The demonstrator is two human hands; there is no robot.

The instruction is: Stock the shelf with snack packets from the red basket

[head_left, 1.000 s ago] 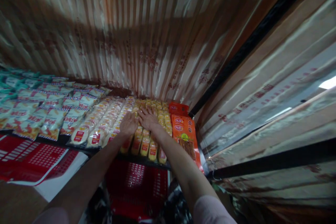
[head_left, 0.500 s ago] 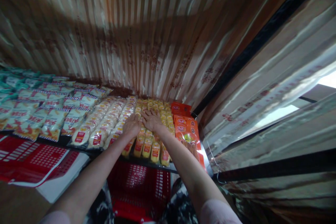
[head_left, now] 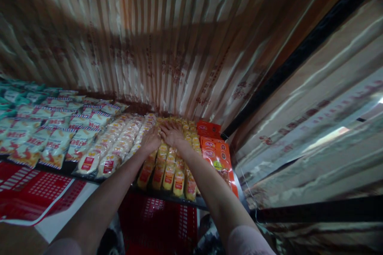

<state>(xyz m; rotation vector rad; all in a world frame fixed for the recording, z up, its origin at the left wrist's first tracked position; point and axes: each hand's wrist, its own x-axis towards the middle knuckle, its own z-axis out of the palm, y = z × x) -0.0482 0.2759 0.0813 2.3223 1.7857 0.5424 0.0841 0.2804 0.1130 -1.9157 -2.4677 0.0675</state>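
Note:
Rows of small yellow packaged snacks lie on a dark shelf. My left hand rests on the left rows of them, beside the white snack packs; its fingers are bunched forward and partly hidden. Close beside it, my right hand lies flat over the yellow packs with its fingers spread and pointing away from me. Neither hand lifts a pack. Just right of the yellow rows are orange snack bags, apart from my right hand.
White and blue snack bags fill the shelf's left part, with green packs beyond. Red baskets stand below the front edge. Corrugated plastic sheeting rises behind the shelf, and a dark post slants up at the right.
The view has tilted slightly, so the shelf sits a little lower in front. Both hands stay on the yellow packs, with hardly any shift.

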